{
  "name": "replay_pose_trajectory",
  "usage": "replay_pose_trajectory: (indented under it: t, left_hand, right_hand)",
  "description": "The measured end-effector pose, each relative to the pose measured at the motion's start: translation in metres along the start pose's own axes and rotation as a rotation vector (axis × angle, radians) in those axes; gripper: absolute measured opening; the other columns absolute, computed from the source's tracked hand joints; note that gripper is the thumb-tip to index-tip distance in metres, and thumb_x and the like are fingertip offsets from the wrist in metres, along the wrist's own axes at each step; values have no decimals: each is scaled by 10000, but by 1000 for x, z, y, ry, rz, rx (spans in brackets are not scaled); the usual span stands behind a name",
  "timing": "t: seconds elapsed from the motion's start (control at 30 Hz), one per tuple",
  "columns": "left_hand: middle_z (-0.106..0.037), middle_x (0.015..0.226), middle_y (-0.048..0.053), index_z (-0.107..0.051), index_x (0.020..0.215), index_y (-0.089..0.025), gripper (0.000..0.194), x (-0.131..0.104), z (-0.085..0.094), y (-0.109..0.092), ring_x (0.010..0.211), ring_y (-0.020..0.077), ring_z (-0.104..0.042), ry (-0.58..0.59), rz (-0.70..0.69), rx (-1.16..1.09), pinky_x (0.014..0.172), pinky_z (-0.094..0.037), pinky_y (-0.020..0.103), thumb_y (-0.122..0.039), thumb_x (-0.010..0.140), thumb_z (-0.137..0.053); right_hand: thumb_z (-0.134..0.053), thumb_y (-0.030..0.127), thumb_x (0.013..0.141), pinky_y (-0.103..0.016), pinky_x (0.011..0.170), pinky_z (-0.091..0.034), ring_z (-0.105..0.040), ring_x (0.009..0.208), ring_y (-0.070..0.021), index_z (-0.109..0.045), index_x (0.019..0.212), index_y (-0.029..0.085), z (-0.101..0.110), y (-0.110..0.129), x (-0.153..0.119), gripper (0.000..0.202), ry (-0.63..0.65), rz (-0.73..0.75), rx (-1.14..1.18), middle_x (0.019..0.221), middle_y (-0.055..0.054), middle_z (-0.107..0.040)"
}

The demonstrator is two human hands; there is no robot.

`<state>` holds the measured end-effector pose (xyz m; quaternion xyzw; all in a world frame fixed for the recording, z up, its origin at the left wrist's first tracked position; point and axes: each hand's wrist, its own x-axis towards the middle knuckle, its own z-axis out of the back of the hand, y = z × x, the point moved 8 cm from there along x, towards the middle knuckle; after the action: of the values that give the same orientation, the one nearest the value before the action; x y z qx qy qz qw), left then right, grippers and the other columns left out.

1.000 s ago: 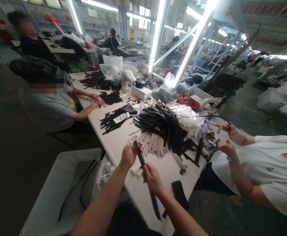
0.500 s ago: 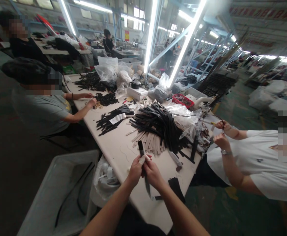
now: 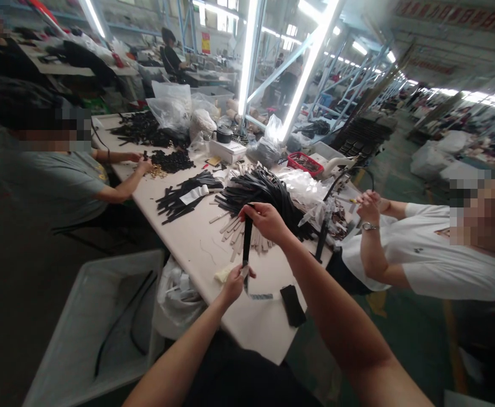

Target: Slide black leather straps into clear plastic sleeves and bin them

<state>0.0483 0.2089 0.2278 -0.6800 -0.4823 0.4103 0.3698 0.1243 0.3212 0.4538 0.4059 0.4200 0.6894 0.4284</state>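
Note:
A black strap is stretched upright between my two hands above the table. My left hand is closed on its lower part, with a pale wrap on one finger or thumb. At the upper end, my right hand pinches the strap. Beyond it lies a large heap of black straps, with pale undersides fanned towards me. A metal ruler-like strip rests below my left hand. To its right is a black rectangular piece.
A co-worker on the left handles small parts by a dark pile; another on the right holds a dark cord. A smaller strap pile, a red basket and plastic bags stand farther back. A white bin stands left of the table.
My right hand has moved up and away from my left, drawing along the strap, which now shows at greater length between them. The view has shifted slightly right.

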Motion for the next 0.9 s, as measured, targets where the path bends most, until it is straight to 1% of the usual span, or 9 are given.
replay_pose_trajectory:
  t: [0.13,0.2,0.3,0.37,0.43,0.6,0.77,0.83,0.9]
  left_hand:
    - [-432,544,-65,-522,764,-206,231,3,15,12,411,92,-378,-139,60,-265,454,-391,219,-361,922,-586]
    - [-392,560,-77,-493,784,-206,209,13,26,4,400,73,-337,-182,82,-432,415,-339,188,-325,936,-573]
    - [-394,590,-64,-479,790,-193,171,33,52,-6,397,58,-327,-226,166,-587,395,-314,169,-215,957,-510]
    - [-382,584,-62,-456,774,-190,195,47,75,-7,387,53,-322,-289,229,-616,390,-309,162,-165,967,-455]
    - [-369,569,-65,-450,777,-190,204,61,96,-4,379,54,-331,-350,270,-599,385,-308,157,-145,973,-416]
    - [-462,580,-44,-512,910,-175,143,77,117,18,409,81,-448,-453,384,-485,438,-415,178,-201,982,-392]
    - [-629,708,49,-558,968,-161,267,14,73,79,574,179,-635,-378,645,-355,533,-517,284,-382,986,-408]
    - [-652,721,70,-598,953,-147,279,-24,34,108,607,201,-660,-236,737,-336,563,-528,305,-413,943,-517]
    - [-643,674,48,-629,975,-145,319,-51,-12,124,557,188,-636,29,738,-346,545,-509,293,-453,903,-585]
  right_hand:
    - [-601,477,909,-248,680,-522,-651,751,-118,-562,1361,182,10,-39,-32,541,-13,-123,93,1198,-89,-664]
    - [-739,437,807,-322,875,-520,-650,1011,-185,-510,1418,216,6,-86,-78,689,-2,-223,15,1330,-108,-609]
    - [-817,418,709,-395,1020,-451,-594,1187,-264,-646,1246,199,-39,-171,-176,604,285,-499,28,1279,-101,-656]
    - [-788,444,723,-395,927,-504,-675,1017,-267,-695,1053,154,-76,-210,-238,449,440,-653,158,1054,-92,-733]
    - [-716,509,775,-363,755,-549,-704,764,-225,-654,986,137,-102,-232,-277,432,418,-770,343,805,-52,-726]
    - [-702,510,798,-296,599,-542,-567,439,-99,-598,1052,138,-113,-234,-291,463,261,-848,684,633,37,-637]
    - [-647,487,862,-286,579,-536,-523,389,-74,-619,951,112,-83,-232,-281,386,112,-915,706,600,19,-632]
    - [-628,473,879,-266,542,-515,-561,414,-95,-610,930,117,-79,-228,-275,360,97,-914,707,618,-6,-655]
    - [-620,460,884,-241,498,-485,-589,432,-110,-603,893,122,-80,-223,-270,339,114,-907,699,639,-26,-674]
